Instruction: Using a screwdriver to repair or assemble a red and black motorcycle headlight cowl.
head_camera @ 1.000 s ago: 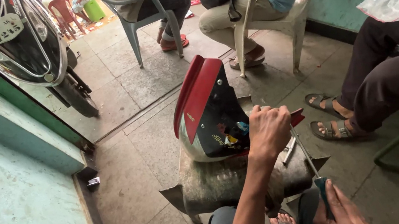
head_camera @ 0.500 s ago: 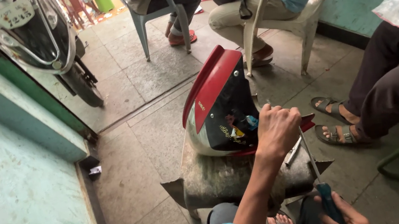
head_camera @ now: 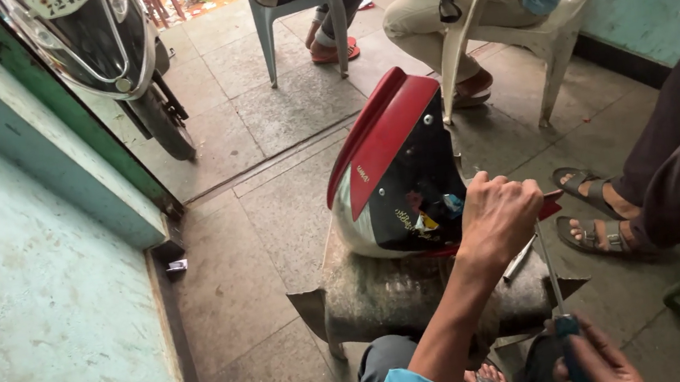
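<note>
While your left hand (head_camera: 496, 216) fists on red scooter panel (head_camera: 394, 171) atop bench (head_camera: 398, 297), right hand (head_camera: 594, 359) fingers pinch blue-handled screwdriver (head_camera: 563, 323).

1 head view, steeply downward, close over low stool (head_camera: 389, 298)

A glossy black helmet (head_camera: 411, 199) is trimmed with a red visor (head_camera: 381, 137) and a silver-grey lower edge, with small multicoloured stickers on its side. It is set on a mottled grey-brown stool (head_camera: 406, 292). A blue-handled tool (head_camera: 567, 336) is seen above grey floor tiles (head_camera: 275, 226).
</note>
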